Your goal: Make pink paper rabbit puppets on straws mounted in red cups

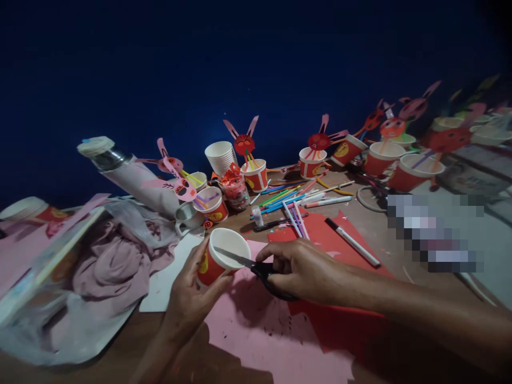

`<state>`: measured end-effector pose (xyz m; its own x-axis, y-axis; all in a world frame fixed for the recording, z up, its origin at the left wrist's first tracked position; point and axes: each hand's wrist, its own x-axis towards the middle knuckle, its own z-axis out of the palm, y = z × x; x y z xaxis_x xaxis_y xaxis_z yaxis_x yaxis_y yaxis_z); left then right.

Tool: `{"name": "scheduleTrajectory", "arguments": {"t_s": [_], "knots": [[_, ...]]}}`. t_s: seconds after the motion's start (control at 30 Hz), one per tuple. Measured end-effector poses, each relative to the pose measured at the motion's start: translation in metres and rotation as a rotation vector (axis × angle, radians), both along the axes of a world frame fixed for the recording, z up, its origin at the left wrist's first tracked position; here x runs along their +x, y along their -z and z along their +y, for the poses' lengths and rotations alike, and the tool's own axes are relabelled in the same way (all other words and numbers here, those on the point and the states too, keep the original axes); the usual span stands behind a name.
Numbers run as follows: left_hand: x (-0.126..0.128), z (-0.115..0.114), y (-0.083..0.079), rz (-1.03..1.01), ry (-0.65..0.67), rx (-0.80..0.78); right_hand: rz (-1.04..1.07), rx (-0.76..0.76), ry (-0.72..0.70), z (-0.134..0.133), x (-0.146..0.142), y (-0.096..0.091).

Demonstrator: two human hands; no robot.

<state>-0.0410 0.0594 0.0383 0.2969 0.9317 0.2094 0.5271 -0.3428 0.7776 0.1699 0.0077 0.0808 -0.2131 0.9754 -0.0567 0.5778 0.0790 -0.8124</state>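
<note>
Paper cup (216, 268) in our left grip, scissors (256, 268) at its mouth

The fingers of our left hand (192, 293) curl around the cup's side, thumb along its front; those of our right hand (300, 266) grip the scissors' handles. A blade crosses the tilted rim. Around lie pink paper (272, 333), red paper (340, 325) and a marker (352, 242). We judge this step to be placing the blade; the next move calls for a steady cup.

The red cup (213, 268), white inside, is held tilted. The black-handled scissors (261, 271) are held beside it, blades extended across its rim.
</note>
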Motion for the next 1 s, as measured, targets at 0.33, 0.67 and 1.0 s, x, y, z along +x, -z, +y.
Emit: {"name": "scheduleTrajectory", "arguments": {"t_s": [0.33, 0.67, 1.0], "knots": [[0.003, -0.003, -0.002, -0.205, -0.110, -0.105, -0.013, 0.032, -0.007, -0.007, -0.003, -0.004], [0.000, -0.002, 0.001, -0.295, -0.120, -0.165, -0.021, 0.026, 0.012, -0.009, -0.006, -0.003], [-0.002, -0.001, 0.012, -0.329, -0.087, -0.104, 0.365, -0.188, 0.056, -0.009, -0.010, 0.011]]}}
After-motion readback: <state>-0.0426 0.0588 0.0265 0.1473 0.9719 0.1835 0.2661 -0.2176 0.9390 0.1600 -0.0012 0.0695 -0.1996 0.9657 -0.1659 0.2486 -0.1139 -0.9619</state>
